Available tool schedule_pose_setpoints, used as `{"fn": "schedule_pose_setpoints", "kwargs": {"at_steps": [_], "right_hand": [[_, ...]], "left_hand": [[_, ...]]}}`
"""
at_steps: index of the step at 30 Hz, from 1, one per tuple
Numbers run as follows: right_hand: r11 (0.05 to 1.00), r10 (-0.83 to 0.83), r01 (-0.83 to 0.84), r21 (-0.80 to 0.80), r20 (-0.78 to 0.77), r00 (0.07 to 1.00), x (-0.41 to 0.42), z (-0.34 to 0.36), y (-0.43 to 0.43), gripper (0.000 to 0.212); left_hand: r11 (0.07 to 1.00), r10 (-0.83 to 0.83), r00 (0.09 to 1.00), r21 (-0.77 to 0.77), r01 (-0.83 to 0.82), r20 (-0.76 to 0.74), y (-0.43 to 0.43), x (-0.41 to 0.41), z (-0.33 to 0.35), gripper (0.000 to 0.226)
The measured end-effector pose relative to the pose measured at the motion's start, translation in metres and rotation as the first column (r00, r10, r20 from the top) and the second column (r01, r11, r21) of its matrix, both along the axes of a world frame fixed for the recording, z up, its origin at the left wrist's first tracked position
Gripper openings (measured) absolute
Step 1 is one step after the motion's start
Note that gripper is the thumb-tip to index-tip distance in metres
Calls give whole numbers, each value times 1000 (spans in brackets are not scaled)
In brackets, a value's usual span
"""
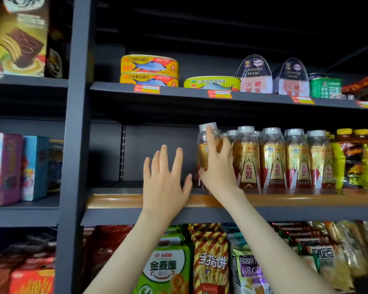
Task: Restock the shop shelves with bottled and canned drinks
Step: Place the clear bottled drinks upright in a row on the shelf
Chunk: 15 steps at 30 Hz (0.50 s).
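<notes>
Right hand (218, 166) wraps bottle (208, 151); left hand (165, 177) spread, empty beside it. Bottle looks full, smooth, likely slippery: grip mid-body.

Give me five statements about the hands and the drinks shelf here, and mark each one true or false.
1. The right hand is on the leftmost bottle of the gold-labelled row. True.
2. The left hand grips a can. False: it is open and empty, fingers spread, in front of the bare part of the shelf.
3. The shelf left of the bottles is packed with drinks. False: that stretch holds nothing visible.
4. The fish tins sit on the shelf above the bottles. True.
5. The yellow-capped bottles stand left of the gold-labelled ones. False: they stand to the right.
</notes>
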State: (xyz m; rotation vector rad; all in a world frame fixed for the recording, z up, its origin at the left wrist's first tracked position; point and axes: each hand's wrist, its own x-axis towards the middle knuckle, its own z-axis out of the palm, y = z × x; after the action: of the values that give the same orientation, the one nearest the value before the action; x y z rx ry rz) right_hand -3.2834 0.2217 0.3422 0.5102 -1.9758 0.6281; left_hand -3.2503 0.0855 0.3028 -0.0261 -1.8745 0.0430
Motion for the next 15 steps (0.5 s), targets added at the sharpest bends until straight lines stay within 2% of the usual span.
{"fn": "schedule_pose_setpoints", "kwargs": {"at_steps": [4,8,13,15], "right_hand": [[991,127,-122,55,-100,987,2,-7,5,102],[977,213,-198,80,-284,935,8,-15,13,101],[970,208,-241,15,-564,799,25,-17,17,100],[949,262,-314,16,-592,762,35,-19,19,105]], "left_hand": [[999,-27,1000,22,27,-10,-1,2,0,65],[998,-62,997,-10,61,-48,-2,8,-1,66],[982,-189,975,-25,187,-120,3,24,-3,68],[956,-290,950,6,292,-116,8,33,-11,69]]}}
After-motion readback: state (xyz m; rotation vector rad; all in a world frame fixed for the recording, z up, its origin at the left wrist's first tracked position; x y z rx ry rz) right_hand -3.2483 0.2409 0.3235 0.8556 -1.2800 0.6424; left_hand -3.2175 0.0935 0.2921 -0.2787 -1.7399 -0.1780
